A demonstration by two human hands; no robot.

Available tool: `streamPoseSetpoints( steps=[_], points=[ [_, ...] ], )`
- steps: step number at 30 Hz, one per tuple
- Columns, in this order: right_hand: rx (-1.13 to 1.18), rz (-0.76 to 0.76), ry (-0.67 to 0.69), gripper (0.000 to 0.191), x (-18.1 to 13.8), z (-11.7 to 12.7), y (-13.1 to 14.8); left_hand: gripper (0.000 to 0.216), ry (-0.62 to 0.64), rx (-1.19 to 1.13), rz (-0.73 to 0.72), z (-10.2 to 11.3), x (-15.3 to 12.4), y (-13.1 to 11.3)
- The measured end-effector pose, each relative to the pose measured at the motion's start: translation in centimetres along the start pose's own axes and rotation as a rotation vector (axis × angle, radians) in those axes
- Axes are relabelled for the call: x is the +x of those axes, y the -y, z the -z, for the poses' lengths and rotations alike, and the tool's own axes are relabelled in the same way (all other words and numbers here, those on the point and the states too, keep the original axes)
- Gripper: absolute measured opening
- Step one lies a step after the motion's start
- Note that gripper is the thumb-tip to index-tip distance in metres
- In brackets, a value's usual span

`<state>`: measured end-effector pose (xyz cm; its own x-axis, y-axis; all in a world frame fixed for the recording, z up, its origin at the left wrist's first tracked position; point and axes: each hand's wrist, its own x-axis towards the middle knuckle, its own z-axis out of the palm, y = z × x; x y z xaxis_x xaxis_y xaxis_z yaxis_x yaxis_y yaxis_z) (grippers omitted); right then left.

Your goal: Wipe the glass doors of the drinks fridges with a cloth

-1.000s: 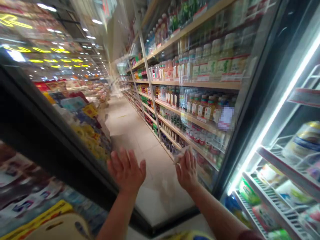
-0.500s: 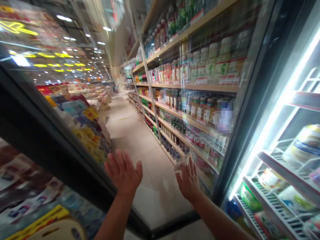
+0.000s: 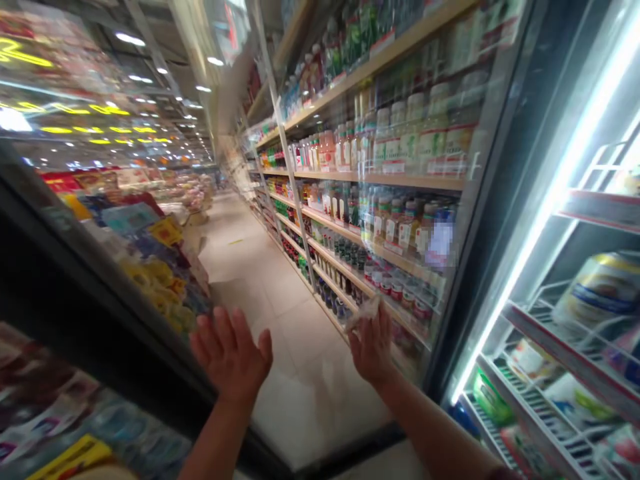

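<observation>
A glass door (image 3: 320, 417) with a dark frame (image 3: 145, 333) stands in front of me. My left hand (image 3: 230, 357) is open, palm toward the pane with its fingers spread, close by the left side of the frame. Farther right, my right hand (image 3: 373, 350) presses a crumpled pale cloth (image 3: 369, 312) against the glass. The cloth shows above and beside its fingers, and the part under the palm is hidden.
A lit fridge (image 3: 590, 373) with wire shelves holding packaged goods is close on my right. Bottles line wooden shelves (image 3: 415, 179), seen through or mirrored in the glass. Left of the aisle floor (image 3: 250, 267) is a display of bagged goods (image 3: 155, 280).
The view has turned slightly, so most of the scene sits farther left. My right hand and the cloth have slid a little up and right over the glass. My left hand stays spread.
</observation>
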<state>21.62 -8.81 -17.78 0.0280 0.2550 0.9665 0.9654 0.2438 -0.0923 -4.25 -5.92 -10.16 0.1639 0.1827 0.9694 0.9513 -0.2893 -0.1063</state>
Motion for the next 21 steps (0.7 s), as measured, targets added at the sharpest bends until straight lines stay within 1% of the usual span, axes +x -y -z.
streamPoseSetpoints(
  steps=[2,4,5,6,7,9,11,12,13,14,15,17,18,19,20,21],
  points=[
    [0.02,-0.032,0.01,0.059,3.8,0.3,0.6,0.076,0.001,0.004,0.006,-0.1,0.2,0.0],
    [0.038,-0.024,0.032,0.062,7.2,0.7,1.2,0.077,-0.007,0.01,-0.014,-0.1,0.3,0.0],
    [0.041,-0.012,0.035,0.063,8.1,0.8,1.4,0.077,-0.013,0.012,-0.027,-0.1,0.4,0.0],
    [0.039,0.005,0.039,0.063,8.2,0.9,1.5,0.078,-0.017,0.013,-0.037,-0.1,0.4,0.0],
    [0.033,0.028,0.034,0.062,7.4,0.9,1.5,0.078,-0.022,0.012,-0.042,-0.1,0.4,0.0],
    [0.017,0.088,0.024,0.058,4.4,0.8,0.8,0.078,-0.038,0.002,-0.038,-0.2,0.5,0.0],
    [0.008,0.142,0.008,0.052,1.3,0.5,-0.8,0.079,-0.054,-0.005,-0.035,-0.3,0.4,0.1],
    [0.007,0.17,0.003,0.051,0.5,0.3,-1.9,0.079,-0.061,-0.004,-0.037,-0.3,0.4,0.1],
    [0.001,0.168,-0.017,0.053,0.6,0.2,-3.0,0.079,-0.066,0.002,-0.04,-0.4,0.5,0.1],
    [-0.007,0.142,-0.046,0.056,1.4,0.3,-4.1,0.079,-0.068,0.013,-0.041,-0.4,0.5,0.1],
    [-0.016,0.095,-0.089,0.06,3.0,0.4,-5.0,0.079,-0.071,0.023,-0.041,-0.5,0.5,0.1],
    [-0.036,-0.049,-0.182,0.065,7.2,0.9,-5.8,0.079,-0.072,0.036,-0.033,-0.6,0.4,0.1],
    [-0.041,-0.108,-0.208,0.066,9.2,1.2,-5.6,0.079,-0.073,0.036,-0.027,-0.7,0.4,0.1],
    [-0.039,-0.134,-0.205,0.065,10.6,1.4,-4.9,0.079,-0.072,0.031,-0.018,-0.8,0.3,0.2],
    [-0.031,-0.122,-0.175,0.063,11.3,1.5,-3.8,0.079,-0.069,0.024,-0.008,-0.8,0.3,0.2],
    [-0.016,-0.072,-0.122,0.061,11.3,1.5,-2.5,0.079,-0.066,0.017,0.002,-0.9,0.2,0.3]
  ],
)
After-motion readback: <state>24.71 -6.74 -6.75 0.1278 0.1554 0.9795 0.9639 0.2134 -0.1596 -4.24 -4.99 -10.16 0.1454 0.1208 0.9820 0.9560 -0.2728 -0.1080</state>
